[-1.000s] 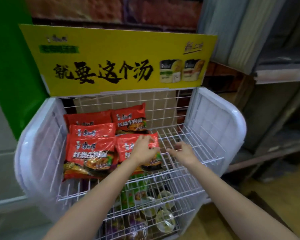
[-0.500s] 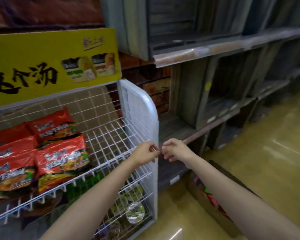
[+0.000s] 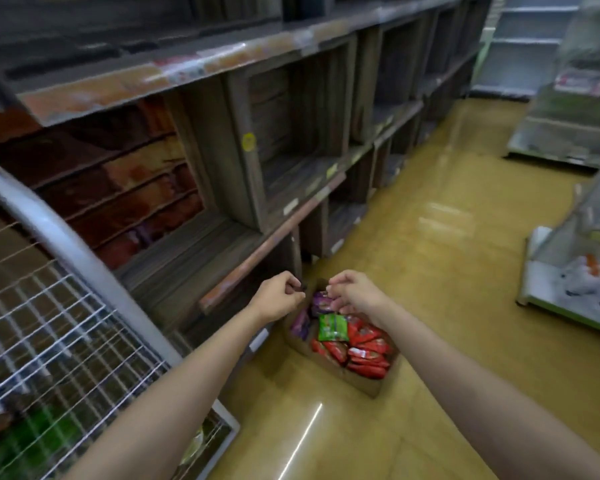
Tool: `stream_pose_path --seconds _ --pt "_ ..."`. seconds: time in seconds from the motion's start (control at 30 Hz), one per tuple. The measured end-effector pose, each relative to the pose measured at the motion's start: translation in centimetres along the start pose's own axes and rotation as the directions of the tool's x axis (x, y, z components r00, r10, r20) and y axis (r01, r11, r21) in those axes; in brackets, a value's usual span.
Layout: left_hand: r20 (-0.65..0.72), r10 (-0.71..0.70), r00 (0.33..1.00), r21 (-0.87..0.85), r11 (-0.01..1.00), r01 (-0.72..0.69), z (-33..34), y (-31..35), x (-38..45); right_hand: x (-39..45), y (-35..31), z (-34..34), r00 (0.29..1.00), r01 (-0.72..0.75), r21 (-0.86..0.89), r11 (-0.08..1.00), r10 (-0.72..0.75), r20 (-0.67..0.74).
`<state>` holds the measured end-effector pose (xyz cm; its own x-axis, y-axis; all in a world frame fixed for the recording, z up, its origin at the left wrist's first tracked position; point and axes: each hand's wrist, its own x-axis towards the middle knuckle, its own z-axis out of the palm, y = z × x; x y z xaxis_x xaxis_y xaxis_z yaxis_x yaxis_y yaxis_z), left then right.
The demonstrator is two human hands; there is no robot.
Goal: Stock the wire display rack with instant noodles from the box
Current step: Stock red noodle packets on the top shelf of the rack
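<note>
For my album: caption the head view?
Both empty hands reach toward the noodle box on the floor.

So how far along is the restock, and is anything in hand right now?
Nothing is in hand: the left hand and right hand hover loosely curled above the box on the floor. What is stocked can't be judged here; only a corner of the wire rack shows. Plenty is left: red packs, a green pack and purple ones fill the box.
</note>
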<state>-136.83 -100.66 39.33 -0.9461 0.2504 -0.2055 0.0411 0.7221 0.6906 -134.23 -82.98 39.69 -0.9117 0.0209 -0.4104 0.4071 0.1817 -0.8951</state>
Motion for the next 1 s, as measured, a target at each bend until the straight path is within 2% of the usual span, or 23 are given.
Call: stream_pose_path --seconds 0.3,0.43,0.67,0.83,0.93,1.0 --pt "0.201 0.025 0.979 0.003 1.0 -0.026 6.7 3.2 10.7 5.9 4.6 -7.9 0.976 -0.168 0.09 0.982 0.178 -0.126" --pt "0.252 -0.036 0.967 -0.033 0.998 0.046 9.4 3.1 17.8 11.4 4.8 -11.0 0.961 -0.218 0.088 0.972 0.229 -0.152" --pt "0.364 -0.206 0.908 -0.069 0.967 0.247 13.4 1.7 27.6 22.5 6.2 -14.2 0.935 -0.33 -0.044 0.943 0.32 -0.155" --pt "0.383 -0.332 0.862 0.008 0.935 0.356 18.7 -2.0 31.3 27.6 11.9 -14.4 0.886 -0.438 0.072 0.896 0.444 -0.134" --pt "0.394 -0.387 0.834 0.037 0.913 0.406 23.5 -5.3 33.1 30.5 17.6 -14.2 0.85 -0.497 0.171 0.851 0.517 -0.102" --pt "0.425 -0.432 0.795 0.065 0.891 0.449 27.6 -8.3 34.6 32.8 22.2 -13.8 0.822 -0.538 0.174 0.825 0.559 -0.109"
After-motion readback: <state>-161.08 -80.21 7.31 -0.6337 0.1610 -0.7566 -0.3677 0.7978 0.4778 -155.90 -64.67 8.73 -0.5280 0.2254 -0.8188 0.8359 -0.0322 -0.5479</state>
